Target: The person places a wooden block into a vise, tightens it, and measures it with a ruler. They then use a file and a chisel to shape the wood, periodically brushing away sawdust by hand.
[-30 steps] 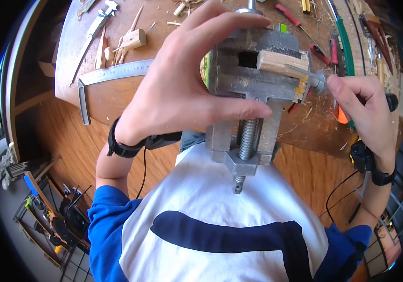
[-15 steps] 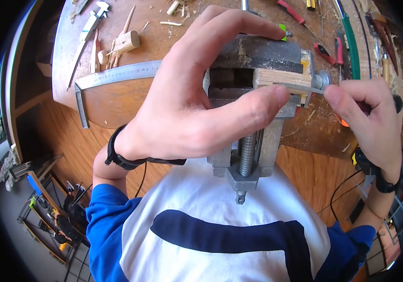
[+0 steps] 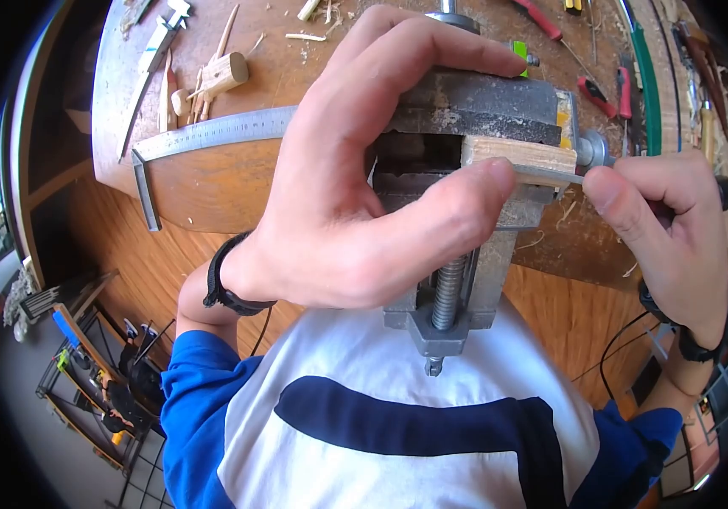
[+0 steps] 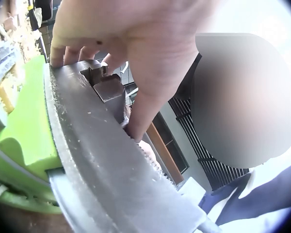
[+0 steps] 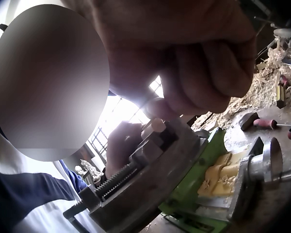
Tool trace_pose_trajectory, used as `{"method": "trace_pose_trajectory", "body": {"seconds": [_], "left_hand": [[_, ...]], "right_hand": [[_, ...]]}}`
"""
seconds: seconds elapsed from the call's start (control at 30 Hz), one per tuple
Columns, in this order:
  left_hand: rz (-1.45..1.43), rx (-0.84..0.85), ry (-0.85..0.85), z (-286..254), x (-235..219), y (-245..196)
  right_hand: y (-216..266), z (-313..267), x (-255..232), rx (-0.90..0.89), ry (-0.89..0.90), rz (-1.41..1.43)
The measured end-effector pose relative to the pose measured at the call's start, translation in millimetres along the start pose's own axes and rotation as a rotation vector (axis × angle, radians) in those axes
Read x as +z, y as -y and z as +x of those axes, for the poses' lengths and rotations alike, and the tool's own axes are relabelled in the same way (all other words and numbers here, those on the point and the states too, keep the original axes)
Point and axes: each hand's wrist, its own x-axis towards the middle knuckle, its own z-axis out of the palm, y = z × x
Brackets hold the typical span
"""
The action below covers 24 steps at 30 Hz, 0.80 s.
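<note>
Presently, left hand [image 3: 355,187]: spread over the vise [image 3: 466,136], fingers curled across its top, thumb tip pressed against the near face of the wood block [image 3: 521,157]; it grips the vise body.
Right hand [image 3: 669,229]: fingers curled, thumb and forefinger pinching a thin metal tool [image 3: 551,174]; the tool's blade lies along the lower edge of the wood block.
Wood block: clamped between the vise's two metal faces, at the right end, long side level; its pale top face is exposed.
Vise: grey cast metal, sitting at the near edge of the workbench [image 3: 211,182]; its threaded screw [image 3: 447,284] points toward the person's chest; a green base shows under it in both wrist views.
Steel ruler [image 3: 211,131]: flat on the bench left of the left hand, well apart from the vise.
Wooden mallet [image 3: 224,75]: beyond the ruler, among shavings and slim wood pieces.
Red-handled tools [image 3: 597,93]: on the bench past the vise, on the right side.
Person: blue and white shirt [image 3: 398,433], dark band on each wrist.
</note>
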Motion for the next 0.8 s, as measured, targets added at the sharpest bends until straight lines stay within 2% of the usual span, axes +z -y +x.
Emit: {"method": "trace_pose_trajectory", "body": {"seconds": [0.1, 0.2, 0.3, 0.4, 0.5, 0.7, 0.8], "left_hand": [[-0.148, 0.157, 0.047, 0, -3, 12], [-0.066, 0.093, -0.049, 0, 5, 8], [-0.018, 0.03, -0.012, 1, 0, 3], [-0.075, 0.052, 0.016, 1, -3, 3], [0.047, 0.122, 0.014, 1, -6, 19], [-0.305, 0.365, 0.173, 10, -13, 48], [-0.075, 0.119, 0.039, 3, -10, 18]], "right_hand": [[5, 3, 5, -0.02, -0.022, 0.031], [6, 2, 8, -0.022, -0.045, 0.048], [10, 1, 6, -0.02, -0.028, 0.018], [6, 0, 5, -0.036, -0.027, 0.02], [3, -1, 3, 0.008, -0.022, 0.029], [6, 1, 0, 0.016, 0.006, 0.008], [12, 4, 9, -0.001, -0.036, 0.067]]}}
